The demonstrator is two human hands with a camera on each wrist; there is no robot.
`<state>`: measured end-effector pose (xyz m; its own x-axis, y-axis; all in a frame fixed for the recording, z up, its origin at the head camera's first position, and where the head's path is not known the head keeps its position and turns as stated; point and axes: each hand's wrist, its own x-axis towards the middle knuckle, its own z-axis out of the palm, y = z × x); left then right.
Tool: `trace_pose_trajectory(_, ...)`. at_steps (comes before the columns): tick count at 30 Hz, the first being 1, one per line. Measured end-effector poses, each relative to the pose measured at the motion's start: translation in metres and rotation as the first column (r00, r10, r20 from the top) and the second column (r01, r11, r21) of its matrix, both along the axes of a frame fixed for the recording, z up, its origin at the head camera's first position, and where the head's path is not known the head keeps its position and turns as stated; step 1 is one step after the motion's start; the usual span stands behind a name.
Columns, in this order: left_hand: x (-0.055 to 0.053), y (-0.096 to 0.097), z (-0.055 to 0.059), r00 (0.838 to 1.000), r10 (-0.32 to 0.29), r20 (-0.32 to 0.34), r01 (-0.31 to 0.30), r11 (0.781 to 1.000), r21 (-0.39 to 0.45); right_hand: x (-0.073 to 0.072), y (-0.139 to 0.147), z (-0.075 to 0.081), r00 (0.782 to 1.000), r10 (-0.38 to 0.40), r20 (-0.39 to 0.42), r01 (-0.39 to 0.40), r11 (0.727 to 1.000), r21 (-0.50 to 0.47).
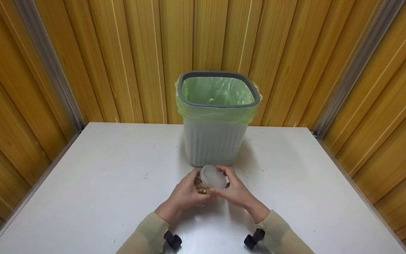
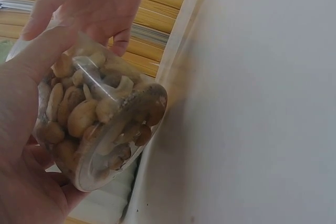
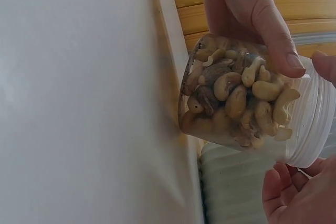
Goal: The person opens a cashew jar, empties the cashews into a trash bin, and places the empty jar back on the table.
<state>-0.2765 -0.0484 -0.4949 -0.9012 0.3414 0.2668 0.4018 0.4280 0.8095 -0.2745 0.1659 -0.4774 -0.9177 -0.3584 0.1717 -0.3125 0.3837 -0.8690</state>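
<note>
A clear plastic jar (image 3: 236,98) of cashews and other nuts is tilted above the table, its translucent lid (image 1: 213,177) turned toward the head camera. My left hand (image 1: 184,190) grips the jar's body with thumb and fingers on opposite sides, as the right wrist view shows. With thumb and fingertips, my right hand (image 1: 236,190) holds the rim of the lid from the right. The lid sits on the jar's mouth. In the left wrist view the jar's base (image 2: 123,140) points away from the hands, and nuts fill much of the jar.
Just beyond the hands stands a light grey ribbed trash bin (image 1: 217,141), with a dark rim and a green liner bag (image 1: 217,114). It rests on the white table (image 1: 125,183). Wood-patterned panels (image 1: 146,63) close off the back and both sides.
</note>
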Motion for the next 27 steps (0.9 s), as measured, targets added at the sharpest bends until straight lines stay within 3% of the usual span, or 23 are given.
trace_pose_trajectory(7,-0.0002,0.0001,-0.0009,1.0,0.001,-0.01,-0.001,1.0,-0.001,-0.0015,0.0021,-0.0028,0.998,0.047,-0.047,-0.047,0.999,0.01)
trace_pose_trajectory(14,0.0017,-0.0006,0.0013,0.999,-0.014,0.03,0.014,1.0,0.018,-0.0002,0.0029,-0.0031,0.996,0.088,-0.026,-0.088,0.996,-0.031)
trace_pose_trajectory(27,0.0021,-0.0001,0.0014,1.0,-0.005,0.003,0.005,1.0,-0.025,0.0004,0.0044,-0.0037,0.991,0.125,-0.044,-0.125,0.992,-0.019)
